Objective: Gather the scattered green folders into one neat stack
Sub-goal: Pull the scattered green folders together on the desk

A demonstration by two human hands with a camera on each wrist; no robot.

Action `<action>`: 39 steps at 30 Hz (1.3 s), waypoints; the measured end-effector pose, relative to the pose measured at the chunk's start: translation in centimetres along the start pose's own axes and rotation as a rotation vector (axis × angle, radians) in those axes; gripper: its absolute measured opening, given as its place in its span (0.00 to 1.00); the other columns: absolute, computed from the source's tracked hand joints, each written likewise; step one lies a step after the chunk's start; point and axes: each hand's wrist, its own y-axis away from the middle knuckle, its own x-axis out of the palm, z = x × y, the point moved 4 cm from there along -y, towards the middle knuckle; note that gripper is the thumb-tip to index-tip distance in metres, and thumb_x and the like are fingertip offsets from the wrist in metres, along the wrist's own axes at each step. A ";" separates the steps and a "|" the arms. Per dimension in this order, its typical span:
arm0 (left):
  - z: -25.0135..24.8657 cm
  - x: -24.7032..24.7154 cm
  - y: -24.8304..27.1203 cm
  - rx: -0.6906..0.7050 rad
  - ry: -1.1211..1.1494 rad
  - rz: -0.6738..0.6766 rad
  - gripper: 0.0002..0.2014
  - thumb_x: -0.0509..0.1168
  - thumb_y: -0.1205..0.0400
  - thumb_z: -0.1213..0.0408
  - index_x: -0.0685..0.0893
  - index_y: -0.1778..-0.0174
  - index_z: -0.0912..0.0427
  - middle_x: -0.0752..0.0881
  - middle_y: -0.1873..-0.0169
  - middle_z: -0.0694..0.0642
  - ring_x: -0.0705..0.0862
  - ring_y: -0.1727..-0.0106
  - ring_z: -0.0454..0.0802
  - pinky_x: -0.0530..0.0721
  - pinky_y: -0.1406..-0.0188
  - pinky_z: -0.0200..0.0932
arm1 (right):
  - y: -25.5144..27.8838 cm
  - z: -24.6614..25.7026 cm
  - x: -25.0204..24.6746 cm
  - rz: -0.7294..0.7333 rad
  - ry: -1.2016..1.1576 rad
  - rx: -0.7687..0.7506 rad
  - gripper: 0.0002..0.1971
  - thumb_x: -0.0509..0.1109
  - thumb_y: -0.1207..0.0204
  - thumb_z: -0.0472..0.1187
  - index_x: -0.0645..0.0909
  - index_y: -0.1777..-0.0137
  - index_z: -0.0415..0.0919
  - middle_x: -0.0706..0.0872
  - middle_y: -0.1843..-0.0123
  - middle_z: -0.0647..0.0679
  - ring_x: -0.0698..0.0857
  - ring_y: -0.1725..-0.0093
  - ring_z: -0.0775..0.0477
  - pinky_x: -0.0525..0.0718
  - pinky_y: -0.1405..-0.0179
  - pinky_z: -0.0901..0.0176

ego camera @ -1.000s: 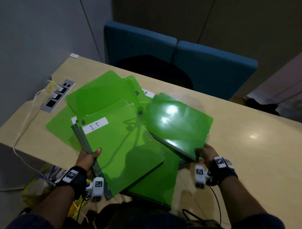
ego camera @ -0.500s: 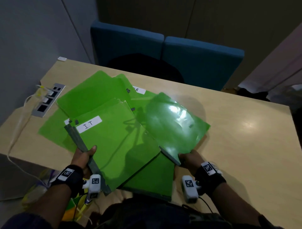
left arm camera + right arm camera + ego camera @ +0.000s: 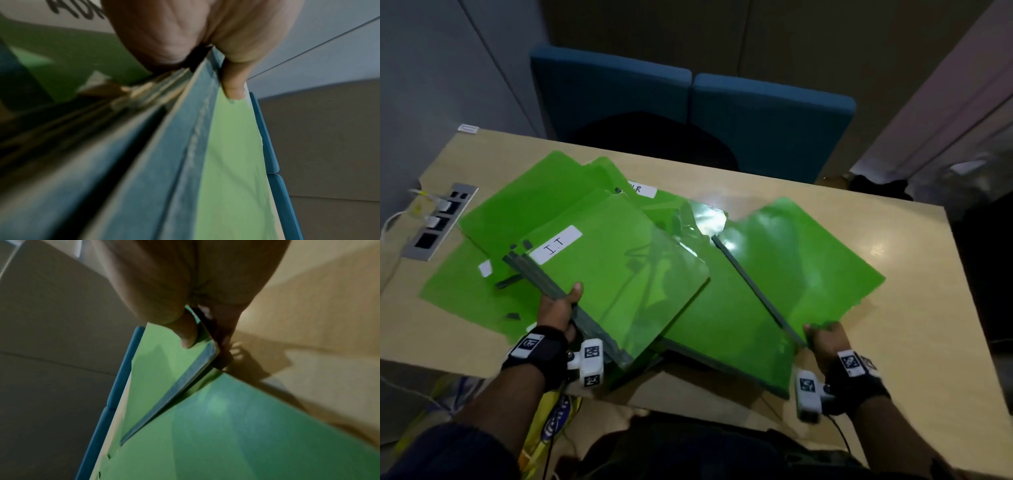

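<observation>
Several green folders lie fanned over the wooden table point(image 3: 914, 329). My left hand point(image 3: 561, 308) grips the grey spines of a small bundle whose top folder bears the label "I.T" point(image 3: 619, 274); the left wrist view shows my thumb point(image 3: 234, 84) on top of the bundle's spines point(image 3: 185, 146). My right hand point(image 3: 822, 337) pinches the near corner of a separate green folder point(image 3: 801, 270) with a grey spine, lifted at the right. The right wrist view shows its thumb point(image 3: 187, 335) on that folder point(image 3: 164, 369). Another folder point(image 3: 732, 335) lies flat between my hands. Further folders point(image 3: 517, 212) lie beneath at the left.
A power socket panel point(image 3: 438, 222) with plugged cables sits in the table's left edge. Two blue chairs point(image 3: 767, 120) stand behind the far edge. Bare tabletop stretches to the right. A yellow bag point(image 3: 551, 418) hangs below the near edge.
My right hand has carried its folder to the right, away from the bundle, uncovering the flat folder in the middle. My left hand keeps its grip on the "I.T" bundle.
</observation>
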 end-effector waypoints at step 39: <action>-2.3 -4.8 -3.7 -0.096 -0.218 0.026 0.24 0.70 0.19 0.64 0.69 0.30 0.68 0.75 0.63 0.59 0.76 0.63 0.58 0.78 0.63 0.52 | -1.2 12.8 9.3 0.381 0.955 -0.523 0.52 0.85 0.39 0.57 0.62 0.16 0.48 0.78 0.26 0.39 0.76 0.27 0.36 0.75 0.26 0.45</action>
